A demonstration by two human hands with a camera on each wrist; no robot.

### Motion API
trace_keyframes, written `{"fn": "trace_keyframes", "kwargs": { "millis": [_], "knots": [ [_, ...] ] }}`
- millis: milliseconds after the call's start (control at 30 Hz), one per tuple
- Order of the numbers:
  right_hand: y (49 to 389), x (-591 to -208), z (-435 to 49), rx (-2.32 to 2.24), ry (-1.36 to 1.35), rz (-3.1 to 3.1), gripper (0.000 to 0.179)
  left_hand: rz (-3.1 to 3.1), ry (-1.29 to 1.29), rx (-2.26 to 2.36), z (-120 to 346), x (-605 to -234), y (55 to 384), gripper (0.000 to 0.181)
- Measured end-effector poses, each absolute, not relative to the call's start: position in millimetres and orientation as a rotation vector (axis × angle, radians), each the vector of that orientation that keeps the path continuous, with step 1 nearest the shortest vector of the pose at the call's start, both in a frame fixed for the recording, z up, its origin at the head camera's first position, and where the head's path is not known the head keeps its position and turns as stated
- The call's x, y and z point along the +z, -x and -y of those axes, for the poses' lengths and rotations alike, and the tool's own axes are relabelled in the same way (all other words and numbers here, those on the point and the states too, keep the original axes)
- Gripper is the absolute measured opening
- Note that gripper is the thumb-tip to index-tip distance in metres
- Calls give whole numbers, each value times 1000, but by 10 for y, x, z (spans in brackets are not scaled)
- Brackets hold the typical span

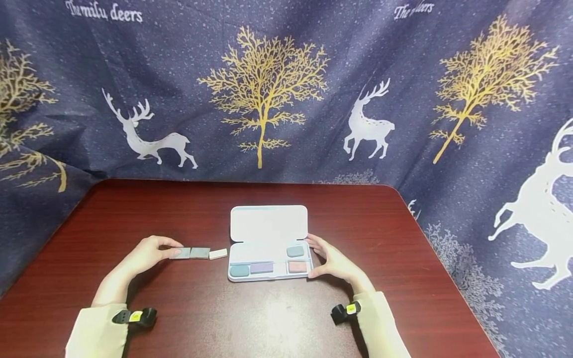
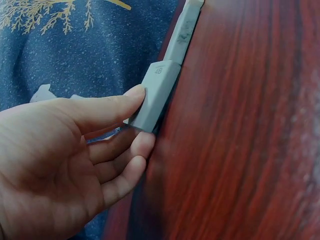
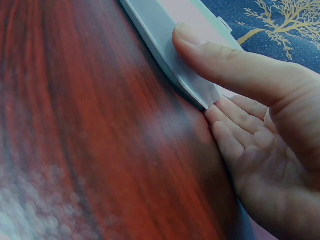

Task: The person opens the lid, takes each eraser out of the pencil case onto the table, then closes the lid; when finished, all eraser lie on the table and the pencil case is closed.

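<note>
My left hand (image 1: pixel 145 256) pinches the outer end of a grey-green eraser (image 2: pixel 155 97) marked "4B", thumb on its face and fingers at the lower end. That eraser lies in a row with a second grey-green eraser (image 1: pixel 199 253) and a small white eraser (image 1: pixel 218 254). To the right is a white pencil case (image 1: pixel 279 276), its lid (image 1: pixel 268 223) folded back. My right hand (image 1: pixel 333 263) grips the case's right end; in the right wrist view the thumb (image 3: pixel 187 35) lies over the rim and the fingers touch the end wall.
Inside the case sit a green eraser (image 1: pixel 239 271), a purple eraser (image 1: pixel 261 267), a pink eraser (image 1: pixel 297 267) and a grey-green eraser (image 1: pixel 295 251). The reddish-brown table (image 1: pixel 201 318) ends at a dark blue curtain (image 1: pixel 286 174) behind.
</note>
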State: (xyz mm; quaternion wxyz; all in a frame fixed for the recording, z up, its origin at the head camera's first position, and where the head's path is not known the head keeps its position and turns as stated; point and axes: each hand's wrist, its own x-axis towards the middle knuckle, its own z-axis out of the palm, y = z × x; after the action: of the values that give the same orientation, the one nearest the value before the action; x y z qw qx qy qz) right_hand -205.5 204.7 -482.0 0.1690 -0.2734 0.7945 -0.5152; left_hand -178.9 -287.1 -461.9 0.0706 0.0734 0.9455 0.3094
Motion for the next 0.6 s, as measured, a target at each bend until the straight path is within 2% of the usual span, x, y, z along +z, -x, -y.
{"fn": "trace_keyframes", "kwargs": {
  "millis": [600],
  "knots": [
    [2075,-4849,-2055,-1475,775,-2251,101,-2889,-217,947,2844,-4677,1807,24]
  ]
}}
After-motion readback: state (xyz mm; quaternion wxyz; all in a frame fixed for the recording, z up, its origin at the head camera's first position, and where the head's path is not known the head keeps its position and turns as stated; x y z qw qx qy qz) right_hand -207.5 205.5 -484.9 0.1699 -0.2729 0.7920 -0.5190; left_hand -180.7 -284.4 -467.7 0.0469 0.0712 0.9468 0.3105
